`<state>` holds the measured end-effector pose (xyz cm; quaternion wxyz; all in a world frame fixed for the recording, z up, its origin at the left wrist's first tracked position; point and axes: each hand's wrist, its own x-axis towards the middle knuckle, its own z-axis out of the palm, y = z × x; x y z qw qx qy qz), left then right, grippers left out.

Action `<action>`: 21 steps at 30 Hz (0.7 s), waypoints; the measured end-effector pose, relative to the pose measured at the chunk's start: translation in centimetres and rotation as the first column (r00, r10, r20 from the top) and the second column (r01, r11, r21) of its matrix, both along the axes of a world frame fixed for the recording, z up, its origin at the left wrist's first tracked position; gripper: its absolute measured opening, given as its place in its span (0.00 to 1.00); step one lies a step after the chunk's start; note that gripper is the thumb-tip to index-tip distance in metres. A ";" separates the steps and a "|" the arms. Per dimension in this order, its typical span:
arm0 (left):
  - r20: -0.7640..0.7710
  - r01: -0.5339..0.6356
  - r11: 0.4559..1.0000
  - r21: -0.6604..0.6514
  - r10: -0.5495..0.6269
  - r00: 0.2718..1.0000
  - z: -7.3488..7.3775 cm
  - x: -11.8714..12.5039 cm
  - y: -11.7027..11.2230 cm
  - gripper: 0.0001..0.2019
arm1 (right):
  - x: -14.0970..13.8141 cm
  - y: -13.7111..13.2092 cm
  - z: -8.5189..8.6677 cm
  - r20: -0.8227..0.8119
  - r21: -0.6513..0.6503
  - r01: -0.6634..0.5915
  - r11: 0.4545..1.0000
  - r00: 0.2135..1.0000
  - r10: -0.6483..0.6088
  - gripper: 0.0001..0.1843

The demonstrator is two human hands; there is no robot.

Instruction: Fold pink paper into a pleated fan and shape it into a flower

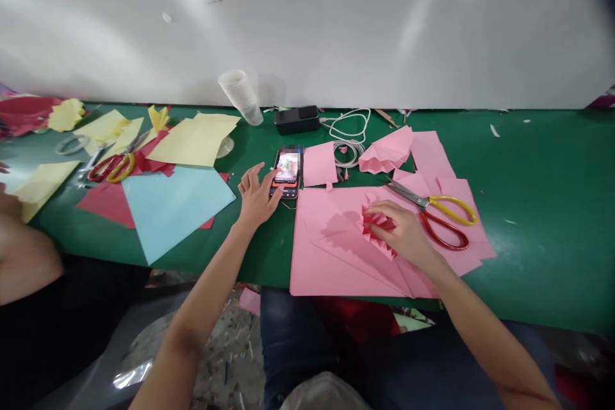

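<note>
My left hand rests at the left edge of a phone, its fingers apart and its index finger and thumb at the lit screen. My right hand is closed on a pleated pink paper, folded zigzag with red-looking inner folds. Beneath it lies a stack of pink paper sheets. Scissors with one yellow and one red handle lie on the stack, just right of my right hand, blades partly apart. Another pleated pink piece sits behind, near a small pink square.
A stack of white cups leans near the wall, beside a black box and a coiled white cable. To the left are a blue sheet, yellow sheets and more scissors. Another person's arm is at far left.
</note>
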<state>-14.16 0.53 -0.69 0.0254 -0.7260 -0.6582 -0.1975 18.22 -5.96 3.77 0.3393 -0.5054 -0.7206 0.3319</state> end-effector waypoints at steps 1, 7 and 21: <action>-0.001 -0.001 1.000 -0.002 0.001 1.000 0.0 0.0 0.0 0.22 | 0.0 0.0 0.0 0.000 0.001 0.000 1.000 1.000 0.000 0.06; -0.005 -0.005 1.000 0.015 0.005 1.000 0.0 -0.1 0.0 0.23 | 0.1 0.0 0.0 -0.005 0.002 -0.002 1.000 1.000 0.002 0.06; -0.021 -0.011 1.000 -0.013 0.010 1.000 0.1 0.1 0.0 0.23 | 0.1 0.0 -0.2 -0.010 0.038 -0.016 0.999 1.000 0.017 0.06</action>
